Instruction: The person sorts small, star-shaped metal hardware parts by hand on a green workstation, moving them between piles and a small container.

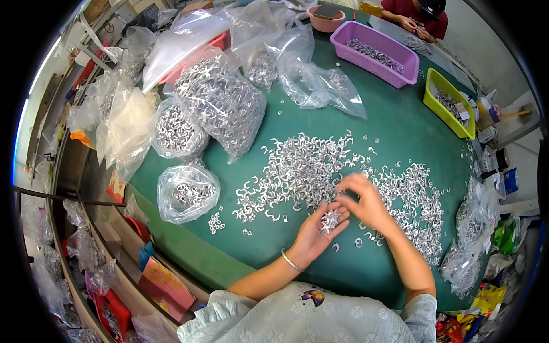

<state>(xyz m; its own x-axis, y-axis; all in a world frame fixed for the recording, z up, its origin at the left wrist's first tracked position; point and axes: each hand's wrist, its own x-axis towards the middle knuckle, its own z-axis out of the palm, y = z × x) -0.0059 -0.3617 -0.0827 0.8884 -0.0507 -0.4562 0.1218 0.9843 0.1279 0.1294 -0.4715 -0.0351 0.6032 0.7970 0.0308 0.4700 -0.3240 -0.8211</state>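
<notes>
My left hand (311,235) lies palm up near the front of the green table. It cups several small star-like silver metal pieces (330,220), fingers pointing toward the pile. Just above its fingertips, at the right, is my right hand (367,200). Its fingers are curved, with the thumb apart from them and no piece visible between. Beyond both hands spreads a large heap of loose silver metal pieces (303,166), many of them crescent-shaped. A second spread of similar crescent pieces (417,200) reaches to the right of my right forearm.
Clear bags of silver pieces (223,106) crowd the left, with a small open bag (189,194) nearer me. A purple basin (374,54) and a lime-green basin (449,104) stand at the far right. Another person (420,20) handles pieces across the green table (274,123).
</notes>
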